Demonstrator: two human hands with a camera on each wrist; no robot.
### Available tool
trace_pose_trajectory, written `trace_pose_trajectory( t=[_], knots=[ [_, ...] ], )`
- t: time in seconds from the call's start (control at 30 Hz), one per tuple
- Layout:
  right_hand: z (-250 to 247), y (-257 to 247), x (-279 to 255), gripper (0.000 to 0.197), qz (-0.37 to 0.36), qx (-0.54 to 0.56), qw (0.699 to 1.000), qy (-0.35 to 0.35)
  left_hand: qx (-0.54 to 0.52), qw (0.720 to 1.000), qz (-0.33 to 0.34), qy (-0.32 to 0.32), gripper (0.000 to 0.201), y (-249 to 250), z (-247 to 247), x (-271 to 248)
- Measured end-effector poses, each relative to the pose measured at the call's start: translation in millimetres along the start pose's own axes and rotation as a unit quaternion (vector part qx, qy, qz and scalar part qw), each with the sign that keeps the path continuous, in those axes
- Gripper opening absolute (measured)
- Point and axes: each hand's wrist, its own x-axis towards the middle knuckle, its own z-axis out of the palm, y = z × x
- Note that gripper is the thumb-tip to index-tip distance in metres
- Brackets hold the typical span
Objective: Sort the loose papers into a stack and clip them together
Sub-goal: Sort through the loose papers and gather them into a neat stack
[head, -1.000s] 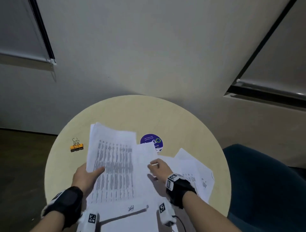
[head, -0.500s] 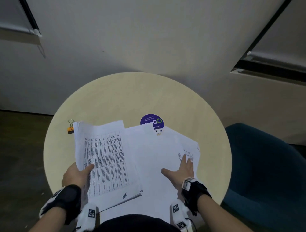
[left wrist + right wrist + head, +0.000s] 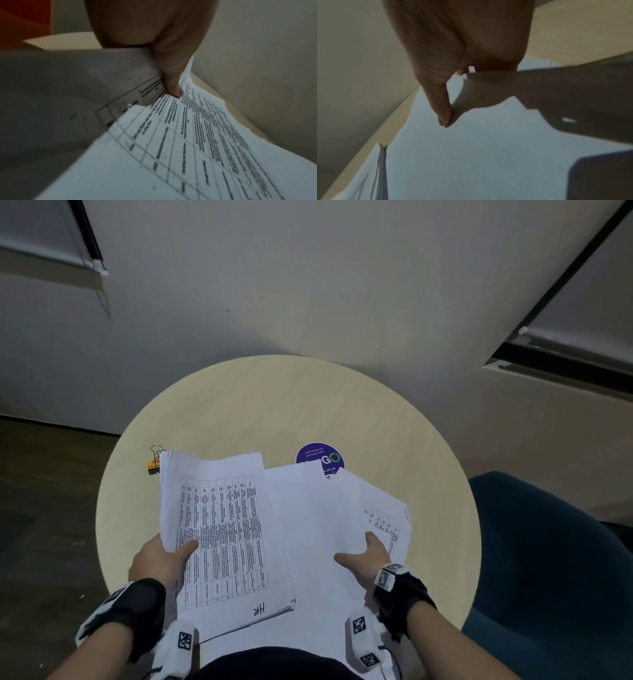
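Note:
On the round pale table (image 3: 274,405), my left hand (image 3: 164,556) grips a stack of printed papers (image 3: 219,529) by its left edge, thumb (image 3: 173,86) pressed on the top table sheet. Loose white sheets (image 3: 318,525) lie fanned to the right of it. My right hand (image 3: 366,554) lies flat on them with the thumb (image 3: 443,116) spread to the left; its fingertips are hidden at a sheet's edge. An orange binder clip (image 3: 153,465) sits at the stack's far left corner, partly covered by it.
A round purple sticker (image 3: 320,457) shows on the table beyond the loose sheets, partly covered by them. A dark blue chair (image 3: 548,559) stands close on the right. A pale wall rises behind the table. Dark floor lies to the left.
My right hand went from the middle of the papers out to the loose sheets on the right and spread flat. The held stack shifted left over the clip.

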Motion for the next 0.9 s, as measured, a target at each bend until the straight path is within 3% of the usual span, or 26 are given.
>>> trace_pose_trajectory(
  t=[0.07, 0.17, 0.23, 0.3, 0.33, 0.47, 0.63, 0.83, 0.9],
  knots=[
    [-14, -9, 2, 0.030, -0.017, 0.012, 1.000, -0.022, -0.001, 1.000, 0.003, -0.008, 0.029, -1, -2, 1],
    [-34, -19, 5, 0.018, -0.021, -0.070, 0.995, -0.063, 0.000, 1.000, 0.009, -0.012, 0.027, -1, -4, 1],
    [-43, -25, 9, 0.032, -0.027, -0.149, 0.987, -0.052, 0.001, 1.000, 0.011, -0.014, 0.028, -2, -5, 2],
    [-50, -31, 15, 0.054, -0.043, -0.219, 0.975, 0.000, -0.002, 1.000, 0.012, -0.017, 0.027, -3, -5, 3],
    [-55, -35, 17, 0.056, -0.049, -0.228, 0.972, 0.031, -0.006, 1.000, 0.012, -0.018, 0.026, -2, -5, 2],
    [-86, -57, 16, 0.024, -0.026, -0.121, 0.980, 0.155, -0.007, 0.999, 0.016, -0.027, 0.025, -1, -7, 2],
    [-109, -87, 14, 0.017, -0.071, -0.021, 0.971, 0.228, -0.010, 0.999, 0.019, -0.043, 0.024, -2, -9, 6],
    [-99, -112, 3, 0.029, -0.156, 0.155, 0.958, 0.183, -0.124, 0.986, -0.021, -0.107, 0.026, -8, 3, 10],
    [-95, -115, 4, 0.034, -0.138, 0.211, 0.957, 0.143, -0.129, 0.984, -0.018, -0.122, 0.029, -8, 11, 12]
  ],
)
